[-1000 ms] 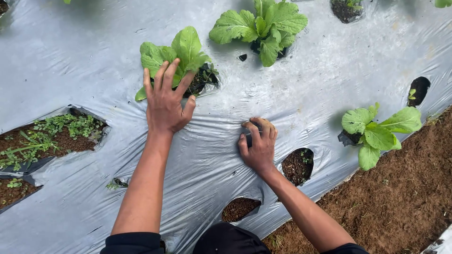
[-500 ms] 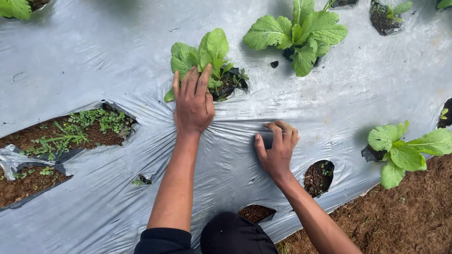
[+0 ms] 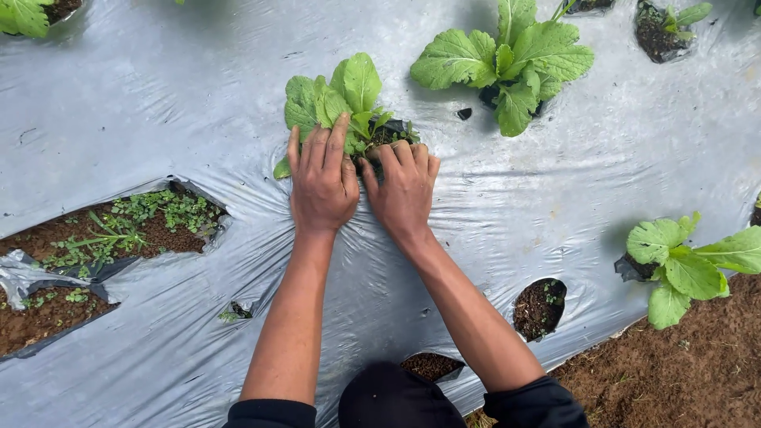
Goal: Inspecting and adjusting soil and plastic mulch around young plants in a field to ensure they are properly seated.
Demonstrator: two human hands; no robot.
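Green seedling (image 3: 342, 95): rooted in a hole in the silver plastic mulch (image 3: 143, 103), upper middle.
Handling: soft, light, easily bruised leaves; best taken low at the stem base.
Left hand (image 3: 321, 178): flat, fingers together, against the leaves.
Right hand (image 3: 404, 186): fingers curled into the hole, nothing clamped.
Nearby: larger leafy plant (image 3: 507, 63); weedy tear (image 3: 127, 230).

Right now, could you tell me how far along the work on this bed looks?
Done: leafy plants, such as the large one, already stand in holes in the silver plastic sheet. In hand: the left hand and right hand press around the base of one small plant. Left: two near holes show only soil, and the torn patch holds weeds.
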